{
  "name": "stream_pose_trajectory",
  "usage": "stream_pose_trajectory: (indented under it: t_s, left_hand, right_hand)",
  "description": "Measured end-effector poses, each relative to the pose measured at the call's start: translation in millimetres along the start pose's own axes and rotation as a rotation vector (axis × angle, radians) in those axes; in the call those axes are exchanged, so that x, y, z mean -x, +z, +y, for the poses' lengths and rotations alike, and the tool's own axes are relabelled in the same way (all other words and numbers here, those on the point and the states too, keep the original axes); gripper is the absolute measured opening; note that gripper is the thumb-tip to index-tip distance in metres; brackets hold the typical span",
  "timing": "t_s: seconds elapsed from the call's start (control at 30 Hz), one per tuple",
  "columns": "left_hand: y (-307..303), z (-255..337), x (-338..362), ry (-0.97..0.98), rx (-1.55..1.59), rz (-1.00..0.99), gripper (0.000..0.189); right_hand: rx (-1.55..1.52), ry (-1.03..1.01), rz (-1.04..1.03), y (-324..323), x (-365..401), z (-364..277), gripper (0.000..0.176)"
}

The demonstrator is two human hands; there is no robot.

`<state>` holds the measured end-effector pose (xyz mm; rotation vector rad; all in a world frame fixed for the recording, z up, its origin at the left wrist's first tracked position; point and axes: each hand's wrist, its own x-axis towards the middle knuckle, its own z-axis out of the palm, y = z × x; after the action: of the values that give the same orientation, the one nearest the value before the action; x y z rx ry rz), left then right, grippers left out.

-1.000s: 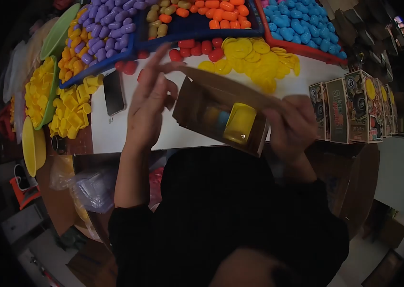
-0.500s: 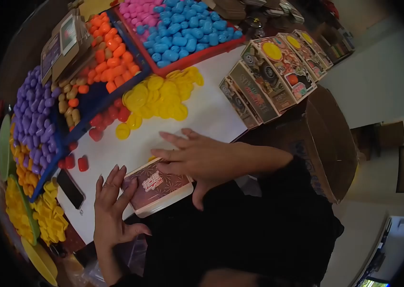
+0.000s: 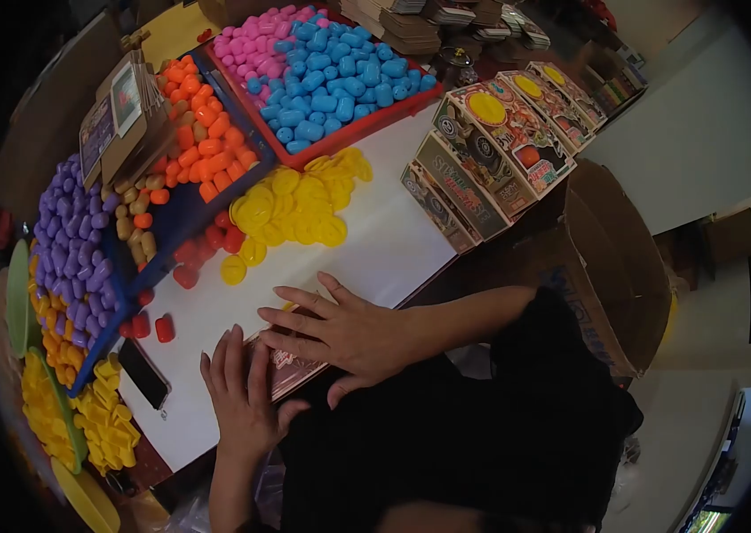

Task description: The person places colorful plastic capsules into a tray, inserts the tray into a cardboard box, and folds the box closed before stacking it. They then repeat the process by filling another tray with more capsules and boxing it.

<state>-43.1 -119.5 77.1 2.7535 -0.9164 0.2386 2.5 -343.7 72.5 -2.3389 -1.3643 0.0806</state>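
A dark red printed box (image 3: pixel 290 377) lies at the near edge of the white work surface (image 3: pixel 349 258), mostly covered by my hands. My left hand (image 3: pixel 246 395) rests at its left end with fingers stretched out. Across its right part lies my right hand (image 3: pixel 344 333), fingers spread and palm down. A bit of yellow shows beneath the fingers of my right hand. Yellow discs (image 3: pixel 291 209) are heaped beyond my hands, and red capsules (image 3: pixel 165 329) lie to the left of them.
A red tray (image 3: pixel 349 133) of blue and pink capsules stands at the back. Blue trays (image 3: pixel 149 266) hold orange, brown and purple capsules. Upright printed boxes (image 3: pixel 491 151) line the right edge, beside an open carton (image 3: pixel 615 258). A phone (image 3: pixel 143 373) lies left, near yellow pieces (image 3: pixel 104 422).
My hands have come closer together over the box, covering more of it. My right hand has shifted left and now lies flatter. The camera view has moved slightly.
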Motion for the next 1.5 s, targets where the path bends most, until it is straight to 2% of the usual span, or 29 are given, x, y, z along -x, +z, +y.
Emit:
stream_pose_trajectory:
  t_s: [0.07, 0.13, 0.17, 0.23, 0.27, 0.3, 0.37, 0.4, 0.47, 0.5, 0.57, 0.67, 0.73, 0.83, 0.87, 0.93, 0.97, 1.0, 1.03, 1.07, 1.1, 1.13, 1.17, 1.23, 1.27, 1.33, 1.4, 1.47, 1.5]
  left_hand:
    - [22.7, -8.6, 14.1, 0.1, 0.054, 0.363, 0.042]
    - [58.8, -21.5, 38.5, 0.146, 0.11, 0.474, 0.033]
    - [70.2, -24.2, 45.2, 0.177, 0.164, 0.584, 0.026]
    - [74.5, -19.5, 38.8, 0.166, 0.203, 0.637, 0.02]
    - [73.8, -17.7, 37.2, 0.149, 0.243, 0.689, 0.014]
    - [71.5, -20.8, 36.5, 0.158, 0.234, 0.695, 0.014]
    - [66.6, -35.3, 36.5, -0.108, 0.192, 0.739, 0.014]
    - [65.5, -50.8, 41.7, -0.25, 0.354, 0.777, 0.016]
    - [48.8, -69.0, 55.4, -0.384, 0.327, 0.863, 0.025]
    - [45.5, -77.7, 73.4, -0.523, 0.476, 0.909, 0.032]
    - [34.5, -90.2, 107.7, -0.67, 0.283, 0.864, 0.037]
    - [41.2, -77.4, 114.0, -0.724, 0.385, 0.765, 0.041]
    - [50.1, -59.5, 104.7, -0.681, 0.495, 0.617, 0.046]
    - [44.3, -54.6, 108.2, -0.723, 0.31, 0.619, 0.047]
    - [40.6, -66.1, 127.4, -0.797, 0.242, 0.665, 0.048]
    - [26.9, -86.6, 172.8, -0.828, 0.185, 0.885, 0.049]
    - [6.6, -82.0, 198.6, -1.023, -0.089, 0.768, 0.047]
    - [-7.2, -75.9, 220.9, -1.045, -0.123, 0.752, 0.047]
    - [-19.1, -68.7, 246.6, -1.137, -0.314, 0.551, 0.045]
    - [-29.2, -61.3, 273.7, -1.214, -0.495, 0.339, 0.043]
    - [-31.1, -62.1, 309.8, -1.234, -0.369, 0.234, 0.038]
    - [-31.3, -56.1, 326.2, -1.241, -0.38, 0.215, 0.038]
    - [-30.1, -52.1, 336.3, -1.372, -0.205, 0.043, 0.035]
    - [-31.2, -46.2, 349.1, -1.482, -0.017, -0.131, 0.033]
    - [-31.9, -45.1, 351.7, -1.446, -0.077, -0.131, 0.032]
    - [-15.4, -54.4, 379.2, -1.386, -0.103, -0.12, 0.03]
    - [-13.3, -51.2, 385.0, -1.373, -0.178, -0.101, 0.029]
    - [-17.2, -41.5, 381.6, -1.383, -0.24, -0.087, 0.028]
    - [-17.2, -38.5, 378.7, -1.392, -0.26, -0.086, 0.027]
  right_hand:
    - [-0.058, -0.041, 0.045, -0.5, 5.2, 13.4, 0.105]
    - [-0.673, 0.012, 0.316, 7.7, 14.1, 34.0, 0.108]
    - [-0.671, 0.013, 0.317, 28.1, 21.7, 45.5, 0.108]
    - [-0.781, 0.205, 0.119, 85.2, 37.6, 67.3, 0.107]
    - [-0.779, 0.203, 0.128, 104.3, 39.6, 65.9, 0.107]
    - [-0.758, 0.262, 0.184, 110.4, 34.7, 59.7, 0.1]
    - [-0.731, 0.308, 0.241, 111.0, 33.3, 60.3, 0.093]
    - [-0.593, 0.282, 0.318, 82.6, 29.7, 48.1, 0.087]
    - [-0.336, 0.172, 0.471, 19.7, 29.9, 30.6, 0.079]
    - [-0.218, 0.092, 0.55, -13.5, 35.6, 24.4, 0.077]
    - [0.039, 0.277, 0.527, -71.8, 51.4, 7.6, 0.08]
    - [0.073, 0.401, 0.571, -98.7, 63.5, 11.8, 0.082]
    - [0.036, 0.371, 0.503, -78.0, 61.5, 31.5, 0.084]
    - [-0.183, 0.345, 0.094, -39.0, 64.4, 57.0, 0.085]
    - [-0.185, 0.337, 0.089, -33.9, 69.8, 66.3, 0.085]
    - [0.03, 0.465, -0.188, -27.5, 72.8, 74.1, 0.094]
    - [0.002, 0.44, -0.197, -25.0, 68.3, 67.6, 0.094]
    - [0.21, 0.442, -0.223, -37.9, 55.7, 48.9, 0.099]
    - [0.42, 0.441, -0.243, -49.6, 44.3, 32.6, 0.103]
    - [0.353, 0.322, -0.256, -50.6, 26.9, 20.4, 0.108]
    - [0.329, 0.309, -0.262, -37.8, 12.2, 13.2, 0.108]
    - [0.365, 0.138, -0.288, -24.3, -3.0, 4.0, 0.103]
    - [0.405, -0.027, -0.308, -12.4, -18.7, -3.6, 0.098]
    - [0.625, 0.016, -0.509, 24.1, -51.8, -2.6, 0.084]
    - [0.631, 0.028, -0.516, 18.1, -51.2, -2.6, 0.084]
    - [0.436, -0.018, -0.583, -14.4, -50.5, -0.7, 0.074]
    - [0.333, -0.046, -0.291, -67.2, -20.2, 8.1, 0.078]
    - [0.342, 0.065, 0.07, -121.1, 23.3, 19.5, 0.078]
    - [0.348, 0.216, 0.149, -149.5, 45.9, 20.2, 0.081]
